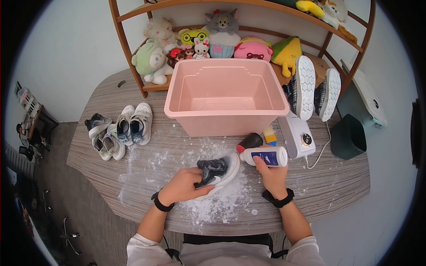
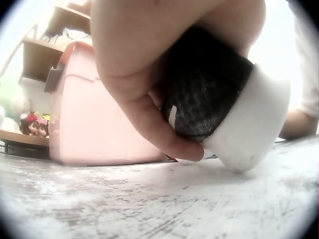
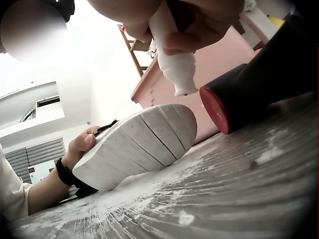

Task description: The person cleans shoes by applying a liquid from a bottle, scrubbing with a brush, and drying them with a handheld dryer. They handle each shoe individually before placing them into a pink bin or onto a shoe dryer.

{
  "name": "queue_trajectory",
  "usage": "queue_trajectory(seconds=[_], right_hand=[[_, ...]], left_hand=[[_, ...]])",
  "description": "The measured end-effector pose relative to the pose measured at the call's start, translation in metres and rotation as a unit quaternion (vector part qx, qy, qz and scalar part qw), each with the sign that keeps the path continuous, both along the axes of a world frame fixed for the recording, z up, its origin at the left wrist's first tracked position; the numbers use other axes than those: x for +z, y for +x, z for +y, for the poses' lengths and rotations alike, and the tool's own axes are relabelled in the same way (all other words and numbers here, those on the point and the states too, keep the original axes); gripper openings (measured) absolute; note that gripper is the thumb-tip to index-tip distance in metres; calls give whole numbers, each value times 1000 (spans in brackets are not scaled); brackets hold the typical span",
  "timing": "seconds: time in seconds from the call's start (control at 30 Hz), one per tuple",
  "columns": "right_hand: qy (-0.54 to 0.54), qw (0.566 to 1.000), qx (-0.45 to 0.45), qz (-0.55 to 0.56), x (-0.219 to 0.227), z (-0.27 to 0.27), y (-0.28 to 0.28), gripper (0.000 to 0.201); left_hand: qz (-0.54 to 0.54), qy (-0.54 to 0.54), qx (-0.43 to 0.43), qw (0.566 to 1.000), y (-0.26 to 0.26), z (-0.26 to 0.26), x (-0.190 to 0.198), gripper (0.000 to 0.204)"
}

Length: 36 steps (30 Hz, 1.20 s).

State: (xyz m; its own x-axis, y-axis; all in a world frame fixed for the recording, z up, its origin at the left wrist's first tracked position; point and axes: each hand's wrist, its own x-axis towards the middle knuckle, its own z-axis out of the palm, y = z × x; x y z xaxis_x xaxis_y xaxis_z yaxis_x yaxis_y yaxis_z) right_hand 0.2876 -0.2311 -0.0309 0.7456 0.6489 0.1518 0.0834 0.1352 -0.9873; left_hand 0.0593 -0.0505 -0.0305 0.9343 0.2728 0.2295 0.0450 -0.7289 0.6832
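Observation:
My left hand [image 1: 179, 186] grips a dark shoe [image 1: 213, 170] with a thick white sole, fingers at the opening and thumb along the near side. The shoe leans on its side low over the table, its toe to the right; the right wrist view shows its grooved white sole [image 3: 144, 142]. White residue coats part of the toe. In my right hand [image 1: 274, 179] is a white squeeze bottle [image 1: 269, 156] with a dark blue label, held sideways. Its narrow nozzle [image 3: 183, 84] points down just above the toe in the right wrist view.
White powdery residue [image 1: 222, 208] covers the table's middle. A pink bin [image 1: 226, 125] stands behind. At right are a black-and-red cylinder [image 1: 250, 141], a yellow-blue sponge [image 1: 269, 135], a corded white appliance [image 1: 295, 133] bearing upturned shoes [image 1: 305, 88]. More shoes [image 1: 141, 124] sit left.

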Motion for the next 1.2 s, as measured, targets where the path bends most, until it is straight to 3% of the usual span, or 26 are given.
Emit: queue_trajectory(seconds=[0.7,0.77,1.2], right_hand=[[6,1000,12,5,1,8,-2,33],[17,999,16,-39,-1,9,-2,33],[49,996,17,-73,-3,6,-6,30]], left_hand=[[-3,17,4,1000,0,0,-2,51],[-2,9,3,1000,0,0,-3,51],[12,-49,15,999,0,0,0,46]])
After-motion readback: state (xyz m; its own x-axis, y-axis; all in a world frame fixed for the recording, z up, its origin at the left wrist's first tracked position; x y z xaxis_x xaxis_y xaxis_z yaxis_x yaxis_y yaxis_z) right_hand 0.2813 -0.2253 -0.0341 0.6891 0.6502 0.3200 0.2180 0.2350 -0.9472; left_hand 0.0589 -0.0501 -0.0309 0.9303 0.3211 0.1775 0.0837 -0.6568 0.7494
